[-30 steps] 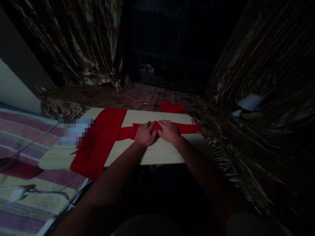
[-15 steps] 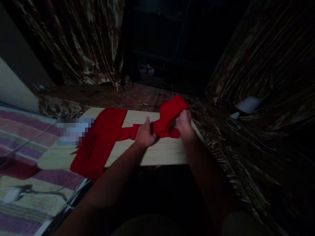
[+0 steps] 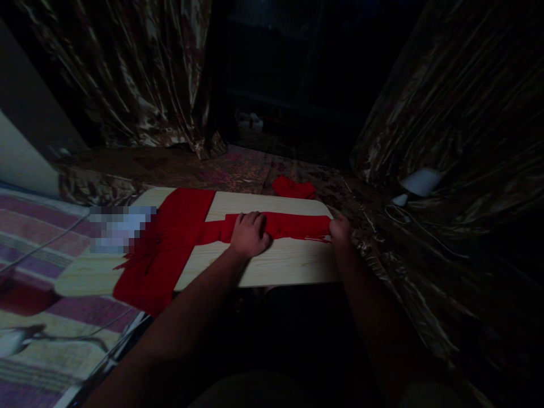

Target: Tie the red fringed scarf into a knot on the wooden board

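Observation:
A red fringed scarf (image 3: 293, 225) lies in a narrow folded strip along a pale wooden board (image 3: 263, 266). My left hand (image 3: 250, 235) rests palm down on the strip's middle, fingers lying over the cloth and thumb apart. At the strip's right end, my right hand (image 3: 340, 229) is closed on the fabric near the board's edge. Fringe strands show beside it. To the left, a wider band of red cloth (image 3: 182, 226) lies across the board and drapes over its near edge. Whether the two red pieces are joined is unclear.
Bunched red cloth (image 3: 293, 187) lies just beyond the board's far edge. A white lamp (image 3: 420, 181) with a cord stands at right. Left are a striped cover (image 3: 29, 238), cables and a blurred-out item (image 3: 121, 229). Dark curtains (image 3: 165, 85) hang behind.
My right hand has moved right and down, bringing the lifted, looped end of the scarf flat onto the board. My left hand stays on the strip, its fingers now lower.

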`<state>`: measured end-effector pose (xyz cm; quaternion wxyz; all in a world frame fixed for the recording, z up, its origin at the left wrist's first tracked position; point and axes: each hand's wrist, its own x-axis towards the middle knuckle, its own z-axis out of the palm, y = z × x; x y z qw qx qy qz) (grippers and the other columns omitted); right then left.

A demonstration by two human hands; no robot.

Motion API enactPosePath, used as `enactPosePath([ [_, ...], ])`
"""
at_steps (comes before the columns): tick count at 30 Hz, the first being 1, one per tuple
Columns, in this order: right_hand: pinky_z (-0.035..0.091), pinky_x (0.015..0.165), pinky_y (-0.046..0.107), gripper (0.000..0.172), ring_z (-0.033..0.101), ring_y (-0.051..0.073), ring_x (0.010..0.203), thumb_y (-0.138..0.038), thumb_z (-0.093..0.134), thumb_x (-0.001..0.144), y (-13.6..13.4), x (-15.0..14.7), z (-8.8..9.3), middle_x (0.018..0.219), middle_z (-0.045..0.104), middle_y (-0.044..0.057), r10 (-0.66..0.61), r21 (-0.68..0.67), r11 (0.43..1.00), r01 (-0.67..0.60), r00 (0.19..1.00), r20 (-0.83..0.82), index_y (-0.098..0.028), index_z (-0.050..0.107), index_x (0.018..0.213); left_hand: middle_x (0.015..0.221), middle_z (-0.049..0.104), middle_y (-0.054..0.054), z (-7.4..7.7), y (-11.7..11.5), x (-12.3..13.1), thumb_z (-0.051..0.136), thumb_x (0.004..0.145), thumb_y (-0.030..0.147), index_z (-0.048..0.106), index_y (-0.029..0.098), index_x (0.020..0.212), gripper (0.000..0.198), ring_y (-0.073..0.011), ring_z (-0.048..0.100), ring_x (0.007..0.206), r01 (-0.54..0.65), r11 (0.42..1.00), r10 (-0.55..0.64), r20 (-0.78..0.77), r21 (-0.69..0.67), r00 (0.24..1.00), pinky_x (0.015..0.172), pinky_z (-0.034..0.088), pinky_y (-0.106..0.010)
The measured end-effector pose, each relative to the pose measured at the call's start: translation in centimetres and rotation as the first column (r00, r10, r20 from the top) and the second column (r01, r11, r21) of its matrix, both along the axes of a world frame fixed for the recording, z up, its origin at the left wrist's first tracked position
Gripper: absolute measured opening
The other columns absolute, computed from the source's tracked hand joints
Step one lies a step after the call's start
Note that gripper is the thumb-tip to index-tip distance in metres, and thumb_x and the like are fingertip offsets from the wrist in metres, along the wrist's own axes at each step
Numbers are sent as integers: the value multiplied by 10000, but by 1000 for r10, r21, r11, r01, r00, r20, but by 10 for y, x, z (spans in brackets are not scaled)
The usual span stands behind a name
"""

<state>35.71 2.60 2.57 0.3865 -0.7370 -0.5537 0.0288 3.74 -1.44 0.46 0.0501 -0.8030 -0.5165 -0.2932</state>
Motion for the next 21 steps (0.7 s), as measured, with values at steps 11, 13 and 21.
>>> enactPosePath([
  [11,360,1155,404,537,492,254,1334,-160,550,885,-38,-124,16,1459,571,122,581,-303,811,-500,634,510,-170,568,1422,1330,640,-165,-2,1,1,539,841,343,639,140,1276,490,-329,562,1240,-31,999,32,9,-45,999,1103,393,-464],
  [13,368,1136,398,522,493,261,1317,-147,494,919,-40,-131,15,1449,568,148,550,-332,834,-441,622,557,-137,540,1439,1303,655,-160,-1,0,1,545,839,341,659,150,1224,445,-330,573,1220,-30,998,30,9,-52,1000,1071,423,-462],
  [21,416,1050,405,498,495,288,1237,-169,461,957,-25,-149,28,1372,591,177,527,-362,848,-386,546,651,-146,517,1451,1252,667,-146,1,0,-1,531,832,286,640,161,1225,427,-310,587,1189,45,998,-39,104,-49,994,1063,455,-463],
])
